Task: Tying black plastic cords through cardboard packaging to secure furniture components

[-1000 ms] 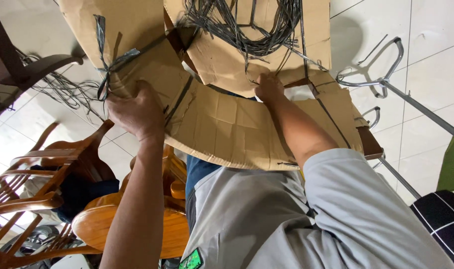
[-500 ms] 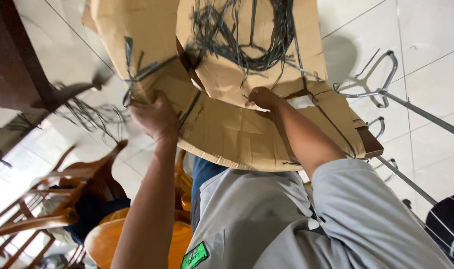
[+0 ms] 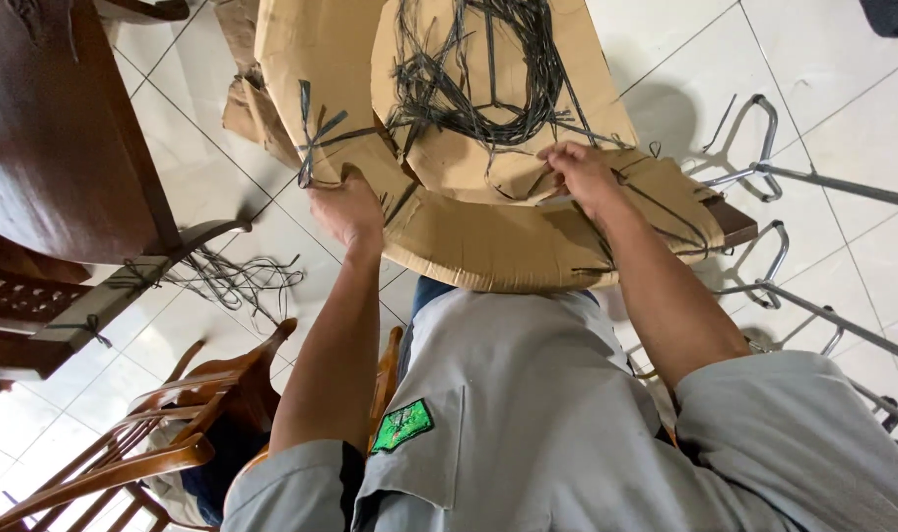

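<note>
White floor tiles (image 3: 833, 89) lie below, where the left hand (image 3: 348, 209) has its grip clamped on the cardboard wrapping (image 3: 488, 241) to steady it against the lap, while the right hand (image 3: 579, 172) pinches black strapping (image 3: 468, 94) on top.

i'm seeing white floor tiles (image 3: 843, 118) gleaming, a dark wooden table (image 3: 55, 138) standing left, and a wooden chair (image 3: 173, 414) sitting below.
</note>
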